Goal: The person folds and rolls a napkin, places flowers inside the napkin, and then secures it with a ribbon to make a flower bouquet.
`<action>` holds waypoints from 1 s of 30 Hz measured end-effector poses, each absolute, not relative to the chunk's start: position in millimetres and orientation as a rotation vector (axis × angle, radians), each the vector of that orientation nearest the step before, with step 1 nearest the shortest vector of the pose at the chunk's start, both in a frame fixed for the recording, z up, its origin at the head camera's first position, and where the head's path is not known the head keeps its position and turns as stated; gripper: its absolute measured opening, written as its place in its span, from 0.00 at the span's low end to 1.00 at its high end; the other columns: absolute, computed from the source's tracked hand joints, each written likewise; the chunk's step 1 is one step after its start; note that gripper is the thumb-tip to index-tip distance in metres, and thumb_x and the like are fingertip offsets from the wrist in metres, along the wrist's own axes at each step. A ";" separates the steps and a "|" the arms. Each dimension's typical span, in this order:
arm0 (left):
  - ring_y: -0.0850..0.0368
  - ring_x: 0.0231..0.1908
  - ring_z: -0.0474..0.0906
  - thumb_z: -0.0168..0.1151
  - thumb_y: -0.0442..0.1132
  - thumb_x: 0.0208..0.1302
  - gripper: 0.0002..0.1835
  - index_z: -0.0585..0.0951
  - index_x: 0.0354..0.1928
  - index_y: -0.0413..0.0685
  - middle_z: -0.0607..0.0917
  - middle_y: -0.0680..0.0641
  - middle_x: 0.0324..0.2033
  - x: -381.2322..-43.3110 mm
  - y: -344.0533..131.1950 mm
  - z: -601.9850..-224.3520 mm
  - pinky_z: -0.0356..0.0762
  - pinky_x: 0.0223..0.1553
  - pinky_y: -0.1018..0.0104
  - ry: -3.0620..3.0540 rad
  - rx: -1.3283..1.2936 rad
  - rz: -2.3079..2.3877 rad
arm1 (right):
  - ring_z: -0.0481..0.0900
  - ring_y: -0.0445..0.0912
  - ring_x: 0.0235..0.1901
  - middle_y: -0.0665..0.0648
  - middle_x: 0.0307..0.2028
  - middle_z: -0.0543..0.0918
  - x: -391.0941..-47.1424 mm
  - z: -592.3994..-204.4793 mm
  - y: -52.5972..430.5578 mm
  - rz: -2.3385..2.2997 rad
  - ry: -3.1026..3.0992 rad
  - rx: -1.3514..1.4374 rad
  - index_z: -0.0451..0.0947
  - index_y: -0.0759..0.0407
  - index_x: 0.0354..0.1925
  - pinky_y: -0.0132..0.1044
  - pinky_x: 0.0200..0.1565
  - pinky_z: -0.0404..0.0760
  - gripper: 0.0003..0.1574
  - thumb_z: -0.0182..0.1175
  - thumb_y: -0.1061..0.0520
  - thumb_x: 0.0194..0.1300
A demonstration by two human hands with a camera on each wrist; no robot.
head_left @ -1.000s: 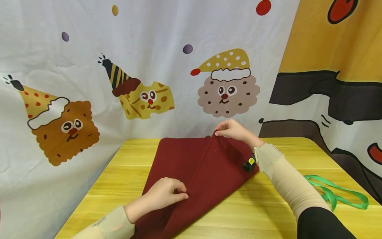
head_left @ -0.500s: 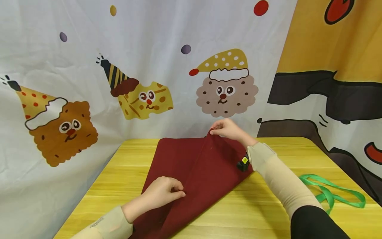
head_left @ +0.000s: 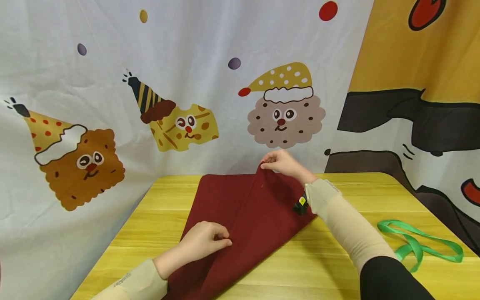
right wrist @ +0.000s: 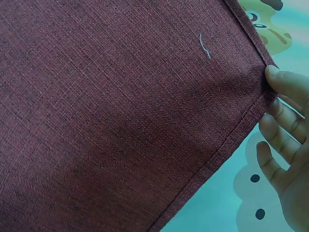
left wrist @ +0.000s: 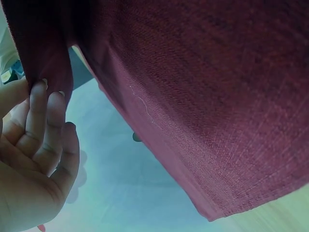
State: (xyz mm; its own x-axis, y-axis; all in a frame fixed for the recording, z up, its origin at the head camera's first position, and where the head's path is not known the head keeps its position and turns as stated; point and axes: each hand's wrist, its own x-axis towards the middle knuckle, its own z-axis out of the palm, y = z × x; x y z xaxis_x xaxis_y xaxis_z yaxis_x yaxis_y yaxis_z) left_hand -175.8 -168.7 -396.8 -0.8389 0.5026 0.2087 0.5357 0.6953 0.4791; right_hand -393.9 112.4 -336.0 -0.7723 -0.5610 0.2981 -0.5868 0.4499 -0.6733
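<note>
A dark red cloth [head_left: 262, 221] with a stitched hem lies partly folded over on the wooden table [head_left: 270, 279]. My right hand [head_left: 281, 162] pinches one raised corner of it near the table's far edge; in the right wrist view, thumb and forefinger grip the hemmed corner [right wrist: 251, 92]. Lower and to the left, my left hand [head_left: 202, 241] pinches the cloth's edge between thumb and fingers. The left wrist view shows that hand [left wrist: 38, 150] at the raised cloth [left wrist: 193, 96]. A short pale loose thread [right wrist: 205, 47] lies on the fabric.
A loose green ribbon [head_left: 431, 246] lies on the table's right side, beside the right forearm. Behind the table hangs a white curtain [head_left: 195, 50] printed with cartoon snacks. A small black device with a yellow mark [head_left: 301, 203] sits at the right wrist.
My right hand has moved slightly left, taking the pinched corner with it, and the folded flap has shifted left too. The left hand stays nearly in place.
</note>
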 end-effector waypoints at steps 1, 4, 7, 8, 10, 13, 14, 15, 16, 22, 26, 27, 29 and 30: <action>0.73 0.21 0.70 0.69 0.42 0.59 0.04 0.84 0.28 0.59 0.78 0.69 0.22 -175.9 -169.0 -396.9 0.71 0.26 0.73 -2.837 -0.865 -0.834 | 0.77 0.47 0.27 0.50 0.29 0.85 -394.3 -336.1 111.6 1.249 -2.648 1.047 0.85 0.56 0.39 0.38 0.29 0.75 0.09 0.67 0.53 0.63; 0.73 0.21 0.70 0.69 0.42 0.59 0.04 0.84 0.28 0.59 0.78 0.69 0.22 -176.0 -169.6 -397.1 0.71 0.26 0.73 -2.837 -0.854 -0.833 | 0.78 0.48 0.27 0.50 0.31 0.85 -395.4 -336.5 108.8 1.243 -2.642 1.051 0.85 0.56 0.40 0.39 0.29 0.75 0.09 0.66 0.53 0.63; 0.73 0.21 0.70 0.69 0.43 0.59 0.04 0.84 0.28 0.59 0.78 0.68 0.22 -177.2 -170.8 -398.2 0.71 0.26 0.73 -2.831 -0.850 -0.838 | 0.78 0.47 0.29 0.51 0.32 0.85 -396.4 -337.9 106.8 1.252 -2.630 1.050 0.85 0.57 0.40 0.39 0.30 0.76 0.09 0.66 0.54 0.63; 0.73 0.21 0.70 0.69 0.43 0.60 0.04 0.84 0.28 0.59 0.78 0.68 0.22 -177.9 -171.4 -398.6 0.71 0.26 0.73 -2.828 -0.850 -0.843 | 0.79 0.47 0.29 0.51 0.32 0.85 -396.9 -338.6 106.3 1.256 -2.625 1.049 0.85 0.57 0.40 0.39 0.31 0.76 0.09 0.66 0.54 0.63; 0.73 0.21 0.70 0.69 0.43 0.60 0.05 0.84 0.27 0.59 0.78 0.68 0.22 -179.6 -173.0 -399.8 0.71 0.26 0.73 -2.829 -0.841 -0.872 | 0.79 0.47 0.30 0.52 0.33 0.85 -397.9 -340.3 105.3 1.275 -2.613 1.042 0.85 0.57 0.40 0.40 0.31 0.76 0.09 0.66 0.54 0.63; 0.71 0.23 0.72 0.69 0.43 0.59 0.04 0.84 0.28 0.57 0.80 0.66 0.23 -182.8 -175.7 -401.0 0.72 0.27 0.71 -2.836 -0.802 -0.947 | 0.79 0.48 0.30 0.52 0.34 0.85 -399.5 -343.2 103.6 1.310 -2.593 1.017 0.85 0.57 0.40 0.41 0.31 0.77 0.08 0.66 0.54 0.63; 0.70 0.24 0.73 0.70 0.43 0.59 0.03 0.85 0.29 0.57 0.81 0.65 0.24 -184.1 -176.7 -401.6 0.73 0.28 0.71 -2.841 -0.779 -0.979 | 0.79 0.50 0.29 0.53 0.34 0.85 -400.0 -344.3 103.0 1.320 -2.587 1.003 0.85 0.56 0.40 0.42 0.30 0.77 0.08 0.66 0.54 0.64; 0.70 0.24 0.74 0.70 0.43 0.59 0.03 0.85 0.29 0.56 0.81 0.65 0.25 -185.4 -177.6 -401.9 0.73 0.28 0.71 -2.845 -0.758 -1.011 | 0.78 0.51 0.28 0.53 0.33 0.84 -400.6 -345.5 102.4 1.329 -2.579 0.988 0.85 0.56 0.40 0.42 0.29 0.77 0.09 0.66 0.54 0.63; 0.69 0.25 0.74 0.70 0.44 0.59 0.03 0.85 0.30 0.56 0.82 0.64 0.25 -186.6 -178.4 -402.1 0.74 0.28 0.70 -2.849 -0.737 -1.040 | 0.78 0.52 0.27 0.53 0.33 0.84 -400.9 -346.7 101.7 1.338 -2.572 0.971 0.85 0.56 0.40 0.42 0.28 0.76 0.08 0.66 0.54 0.63; 0.67 0.25 0.76 0.71 0.44 0.58 0.06 0.86 0.31 0.51 0.83 0.60 0.24 -191.4 -183.6 -404.8 0.75 0.27 0.70 -2.847 -0.675 -1.192 | 0.73 0.53 0.24 0.55 0.30 0.78 -401.7 -352.5 95.8 1.368 -2.515 0.905 0.86 0.57 0.38 0.40 0.27 0.73 0.09 0.68 0.54 0.61; 0.61 0.21 0.78 0.70 0.43 0.59 0.06 0.86 0.29 0.50 0.82 0.57 0.19 -195.2 -188.5 -407.0 0.71 0.22 0.71 -2.833 -0.677 -1.283 | 0.70 0.48 0.24 0.54 0.29 0.75 -402.5 -354.5 91.0 1.354 -2.491 0.876 0.86 0.57 0.38 0.39 0.29 0.71 0.09 0.68 0.53 0.61; 0.60 0.20 0.79 0.70 0.43 0.59 0.06 0.86 0.29 0.51 0.82 0.56 0.17 -196.3 -189.9 -407.1 0.70 0.21 0.71 -2.829 -0.678 -1.301 | 0.69 0.48 0.23 0.54 0.28 0.75 -402.6 -354.8 89.8 1.363 -2.489 0.864 0.86 0.57 0.38 0.39 0.29 0.70 0.09 0.68 0.53 0.62; 0.57 0.20 0.79 0.70 0.42 0.60 0.06 0.86 0.29 0.50 0.81 0.55 0.17 -198.9 -192.4 -407.3 0.67 0.19 0.71 -2.821 -0.680 -1.332 | 0.67 0.47 0.21 0.55 0.25 0.76 -403.0 -355.7 87.8 1.382 -2.494 0.833 0.86 0.56 0.39 0.39 0.27 0.69 0.09 0.67 0.53 0.62; 0.56 0.20 0.79 0.69 0.42 0.60 0.06 0.86 0.28 0.50 0.81 0.54 0.16 -200.3 -193.3 -407.1 0.66 0.18 0.72 -2.821 -0.681 -1.340 | 0.67 0.47 0.19 0.55 0.24 0.76 -403.4 -356.5 86.9 1.395 -2.498 0.812 0.86 0.55 0.39 0.39 0.26 0.68 0.09 0.67 0.52 0.63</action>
